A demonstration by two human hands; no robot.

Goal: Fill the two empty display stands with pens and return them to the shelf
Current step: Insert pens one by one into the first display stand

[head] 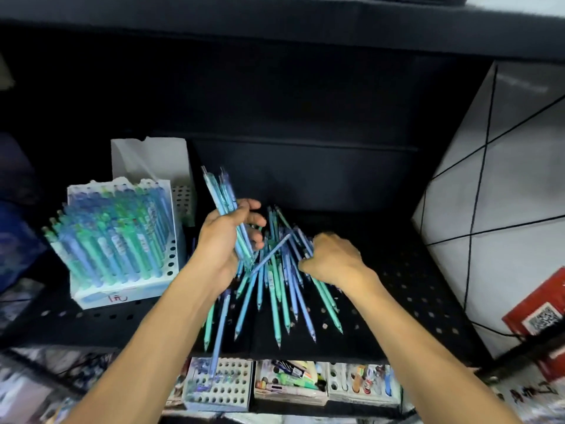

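Note:
A loose pile of blue and green pens [275, 289] lies on the black perforated shelf [412, 301]. My left hand [223, 240] grips a bundle of several blue pens [220, 194] that point up and away, above the left side of the pile. My right hand [333, 261] reaches into the pile's right side, fingers curled round several pens there. A white display stand [122, 240] full of blue and green pens stands at the left. A white stand with mostly bare holes [223, 384] sits one level below, with one blue pen [220, 325] over it.
A white bag or box [153, 160] stands behind the full stand. Two more holders with mixed stationery [290, 384] sit on the lower level. A grey tiled wall [504, 194] and a red box [538, 310] close off the right side. A dark shelf board hangs overhead.

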